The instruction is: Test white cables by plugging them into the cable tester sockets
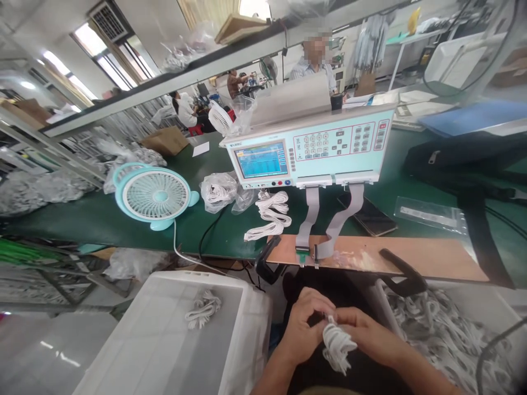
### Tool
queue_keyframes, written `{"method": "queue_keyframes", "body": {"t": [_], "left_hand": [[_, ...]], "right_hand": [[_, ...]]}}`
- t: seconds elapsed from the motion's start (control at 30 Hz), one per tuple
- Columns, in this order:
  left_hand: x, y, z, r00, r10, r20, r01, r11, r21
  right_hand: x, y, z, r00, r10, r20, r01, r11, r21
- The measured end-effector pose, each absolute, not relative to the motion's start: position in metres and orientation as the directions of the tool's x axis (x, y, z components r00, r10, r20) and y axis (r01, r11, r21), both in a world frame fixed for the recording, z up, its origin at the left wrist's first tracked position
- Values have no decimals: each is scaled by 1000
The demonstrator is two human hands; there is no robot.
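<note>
While both hands pinched one coiled white cable bundle, left hand and right hand sat just below the wooden board, near the tester.

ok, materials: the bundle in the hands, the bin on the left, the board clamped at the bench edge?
Cable bundle, held by left hand and right hand: white, matte, bends in soft loops, likely plastic-sheathed cable.
Bin: translucent white, smooth walls, looks like moulded plastic.
Board: flat, tan-brown, dull; probably wood or fibreboard, hard to say which.
</note>
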State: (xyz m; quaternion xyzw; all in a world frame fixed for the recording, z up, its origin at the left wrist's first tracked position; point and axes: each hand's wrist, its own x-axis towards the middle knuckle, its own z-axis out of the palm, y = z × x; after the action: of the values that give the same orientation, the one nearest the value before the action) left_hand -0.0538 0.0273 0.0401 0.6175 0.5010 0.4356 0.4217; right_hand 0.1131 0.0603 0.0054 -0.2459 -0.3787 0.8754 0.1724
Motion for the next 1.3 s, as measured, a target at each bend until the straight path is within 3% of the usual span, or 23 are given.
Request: {"method": "queue_keyframes", "body": {"t": [0.1, 0.2, 0.27, 0.4, 0.53, 0.77, 1.0, 1.3], "left_hand": [[-59, 32, 35, -20, 988, 150, 267, -140, 953], [-60, 38, 24, -236, 965, -110, 0, 113, 994], [-60, 42, 17, -290, 911, -292, -223, 233, 947], [-63, 51, 10, -313, 870, -381, -354, 266, 897], [-68, 55, 4, -283, 883, -374, -338, 273, 901], [-76, 58, 9, -111, 961, -252, -110, 240, 964], [-70, 72, 22, -196, 959, -202, -65, 193, 979], [-60, 76, 21, -338, 918, -208, -123, 176, 977]], "right_hand": [[105, 70, 6, -677, 662, -321, -119, -530, -840], [93, 81, 9, -479, 811, -335, -30, -397, -917], [86, 87, 11, -401, 860, -316, 45, -326, -944], [73, 97, 13, -322, 886, -333, 102, -318, -943], [67, 100, 13, -298, 886, -354, 88, -344, -935], [63, 97, 19, -287, 875, -389, 4, -405, -914], [58, 99, 17, -269, 779, -566, -237, -623, -745], [63, 102, 10, -289, 787, -545, -202, -607, -769]]}}
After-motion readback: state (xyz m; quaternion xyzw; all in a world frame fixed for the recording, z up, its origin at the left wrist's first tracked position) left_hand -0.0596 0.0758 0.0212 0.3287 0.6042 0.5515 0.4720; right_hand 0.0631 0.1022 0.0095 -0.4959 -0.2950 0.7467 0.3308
